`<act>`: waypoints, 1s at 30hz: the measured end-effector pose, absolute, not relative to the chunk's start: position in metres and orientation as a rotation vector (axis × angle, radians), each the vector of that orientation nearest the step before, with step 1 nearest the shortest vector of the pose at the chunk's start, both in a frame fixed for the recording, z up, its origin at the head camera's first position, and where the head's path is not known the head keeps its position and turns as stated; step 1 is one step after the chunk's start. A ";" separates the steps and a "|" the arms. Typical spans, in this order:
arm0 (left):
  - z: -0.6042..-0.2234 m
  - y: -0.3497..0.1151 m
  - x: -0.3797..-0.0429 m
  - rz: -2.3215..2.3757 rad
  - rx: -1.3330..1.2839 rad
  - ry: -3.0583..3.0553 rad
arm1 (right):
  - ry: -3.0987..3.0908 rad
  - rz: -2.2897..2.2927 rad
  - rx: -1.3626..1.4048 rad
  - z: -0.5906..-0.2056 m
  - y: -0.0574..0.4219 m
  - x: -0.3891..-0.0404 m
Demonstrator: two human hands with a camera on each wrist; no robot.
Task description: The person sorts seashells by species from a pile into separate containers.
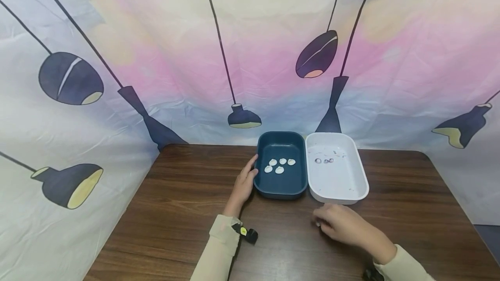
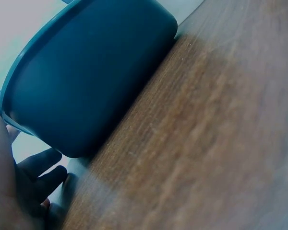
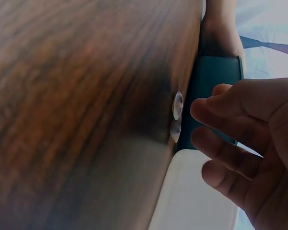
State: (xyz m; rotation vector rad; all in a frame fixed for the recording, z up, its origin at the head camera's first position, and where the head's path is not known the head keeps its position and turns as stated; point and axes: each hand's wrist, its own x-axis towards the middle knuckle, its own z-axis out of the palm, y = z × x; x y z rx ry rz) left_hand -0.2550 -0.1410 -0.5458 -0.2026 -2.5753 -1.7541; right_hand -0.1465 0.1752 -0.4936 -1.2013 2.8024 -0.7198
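Note:
My left hand [image 1: 244, 183] holds the left rim of a dark blue tray [image 1: 281, 193], its thumb at the edge; the left wrist view shows the other fingers [image 2: 41, 163] beside the tray's outer wall. Several white shells [image 1: 279, 170] lie inside. My right hand [image 1: 341, 224] hovers low over the table, in front of the white tray [image 1: 339, 198], with fingers bent loosely. Close to its fingertips, in the right wrist view, are a small pale shell [image 3: 177, 105] and a second shell-like piece [image 3: 175, 130], with a narrow gap between them and the fingers.
The two trays stand side by side at the back of the brown wooden table [image 1: 187, 185]. Small purplish round shells [image 1: 326, 161] and dark specks are in the white tray. A cloth backdrop [image 1: 187, 55] printed with hanging lamps rises behind the table.

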 end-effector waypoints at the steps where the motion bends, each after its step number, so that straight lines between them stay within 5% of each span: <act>1: -0.546 -0.141 -0.255 -1.752 -0.202 -2.576 | 2.803 -0.703 -1.192 -0.494 0.175 -0.146; 30: -0.545 -0.141 -0.254 -1.754 -0.221 -2.553 | 2.836 -0.512 -1.254 -0.497 0.162 -0.127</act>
